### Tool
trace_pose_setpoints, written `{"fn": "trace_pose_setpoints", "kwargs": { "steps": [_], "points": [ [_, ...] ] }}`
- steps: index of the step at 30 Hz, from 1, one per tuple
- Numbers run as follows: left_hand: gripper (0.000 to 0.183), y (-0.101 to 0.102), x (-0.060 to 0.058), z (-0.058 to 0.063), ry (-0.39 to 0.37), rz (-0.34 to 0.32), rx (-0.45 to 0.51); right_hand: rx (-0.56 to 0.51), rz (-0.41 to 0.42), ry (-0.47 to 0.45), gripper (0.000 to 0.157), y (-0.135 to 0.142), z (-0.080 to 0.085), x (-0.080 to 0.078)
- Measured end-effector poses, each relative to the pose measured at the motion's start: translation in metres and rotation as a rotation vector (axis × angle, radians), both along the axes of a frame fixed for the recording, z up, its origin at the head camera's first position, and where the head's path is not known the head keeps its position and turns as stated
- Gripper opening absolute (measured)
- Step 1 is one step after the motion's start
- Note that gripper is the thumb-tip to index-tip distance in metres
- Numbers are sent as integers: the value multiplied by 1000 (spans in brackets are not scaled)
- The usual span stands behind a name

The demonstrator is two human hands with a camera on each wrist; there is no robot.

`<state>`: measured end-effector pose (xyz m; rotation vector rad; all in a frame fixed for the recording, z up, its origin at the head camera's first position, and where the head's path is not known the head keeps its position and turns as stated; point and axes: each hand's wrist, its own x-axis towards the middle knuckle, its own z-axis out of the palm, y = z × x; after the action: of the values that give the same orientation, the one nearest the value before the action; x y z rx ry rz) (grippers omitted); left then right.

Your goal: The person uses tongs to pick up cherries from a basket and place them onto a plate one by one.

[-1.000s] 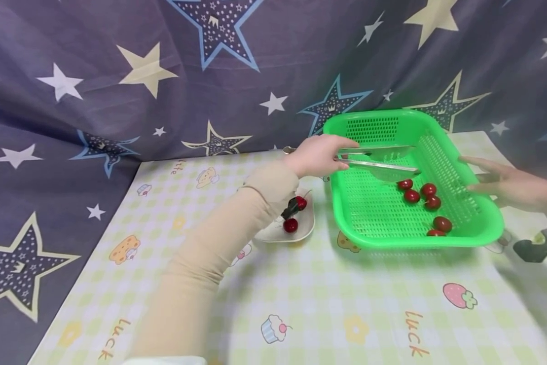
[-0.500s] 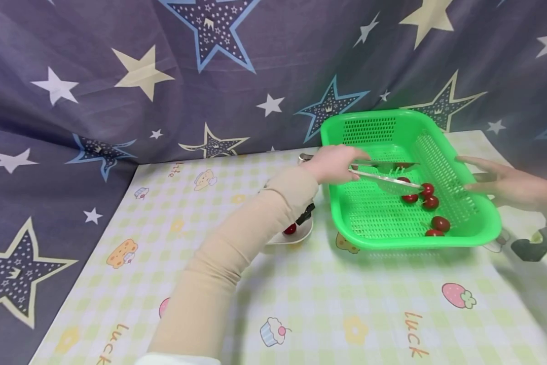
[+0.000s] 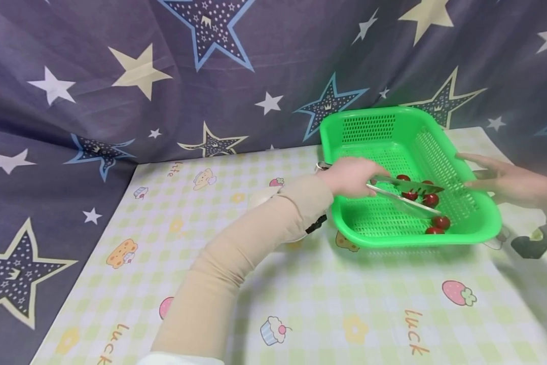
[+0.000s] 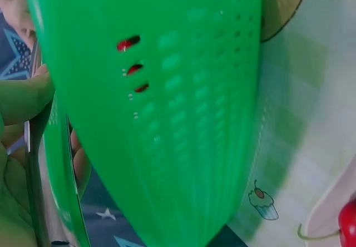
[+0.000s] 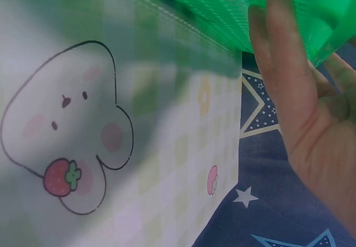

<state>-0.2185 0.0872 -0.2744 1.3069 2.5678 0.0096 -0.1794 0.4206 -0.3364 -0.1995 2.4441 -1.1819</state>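
My left hand (image 3: pixel 353 176) holds metal tongs (image 3: pixel 403 202) inside the green basket (image 3: pixel 346 234). The tongs' arms are spread. The upper arm's tip lies over a cluster of red cherries (image 3: pixel 430 201), and the lower tip is beside or touching another cherry (image 3: pixel 440 222); contact is unclear. In the left wrist view the hand (image 4: pixel 19 113) grips the tongs (image 4: pixel 36 169) beyond the basket's wall (image 4: pixel 100 119). My right hand (image 3: pixel 510 180) rests on the basket's right side with fairly straight fingers. In the right wrist view its fingers (image 5: pixel 283 30) lie against the basket's outside.
A white plate (image 4: pixel 328 213) with a cherry (image 4: pixel 348 225) stands left of the basket, mostly hidden behind my left forearm in the head view. A checkered cloth (image 3: pixel 337 289) covers the table. A dark star-patterned curtain (image 3: pixel 236 91) hangs behind.
My left hand has moved right and toward me with the tongs, bringing their tips from behind the cherries to among them. My right hand has stayed at the basket's side.
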Motion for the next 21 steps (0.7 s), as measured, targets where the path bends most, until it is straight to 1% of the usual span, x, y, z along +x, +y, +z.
{"fn": "trace_pose_setpoints", "kwargs": {
  "steps": [7,14,21],
  "points": [
    [58,11,8,0,-7,-4,-36,-34,5,4,75,4,-2,-1],
    [57,20,14,1,-26,-19,-78,-32,0,-12,76,3,0,-1],
    [54,27,17,-5,-32,-25,-97,-43,8,-21,77,-3,3,1]
  ]
}}
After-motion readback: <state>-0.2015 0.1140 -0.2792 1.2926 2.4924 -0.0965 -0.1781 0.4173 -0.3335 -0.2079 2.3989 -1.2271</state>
